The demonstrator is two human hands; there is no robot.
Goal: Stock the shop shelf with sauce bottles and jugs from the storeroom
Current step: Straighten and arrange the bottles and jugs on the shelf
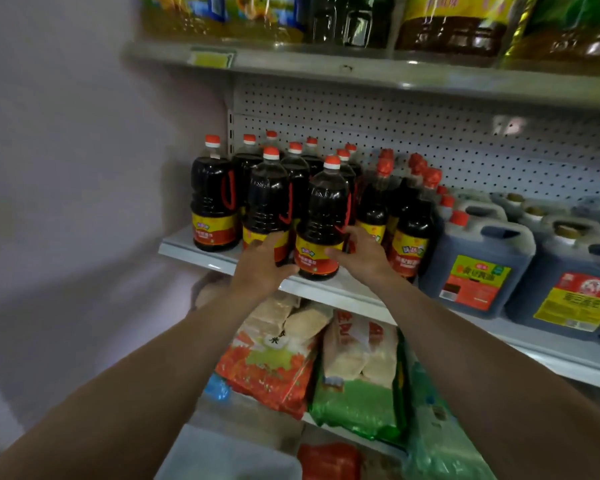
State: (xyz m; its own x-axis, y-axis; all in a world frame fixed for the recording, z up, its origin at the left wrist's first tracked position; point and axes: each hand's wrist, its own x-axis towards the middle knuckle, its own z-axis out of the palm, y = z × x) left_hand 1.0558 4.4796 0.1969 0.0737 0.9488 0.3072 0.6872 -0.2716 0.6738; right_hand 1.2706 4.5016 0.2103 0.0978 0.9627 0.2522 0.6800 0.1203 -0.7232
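Note:
Several dark sauce bottles with red caps and red-yellow labels stand on the left end of the white middle shelf (201,259). The front sauce bottle (323,216) stands near the shelf's edge. My right hand (362,254) grips its lower right side, thumb on the label and fingers curled behind. My left hand (262,265) lies against the label of the neighbouring bottle (267,199), fingers fairly straight, thumb reaching the front bottle's base. To the right stand taller dark bottles (411,233), then large dark jugs (478,268) with handles.
A pegboard back panel (430,133) closes the shelf behind. The upper shelf (326,69) carries big oil jugs. Below the middle shelf lie bags of rice (357,386) and an orange bag (267,368). A plain wall (66,168) is at the left.

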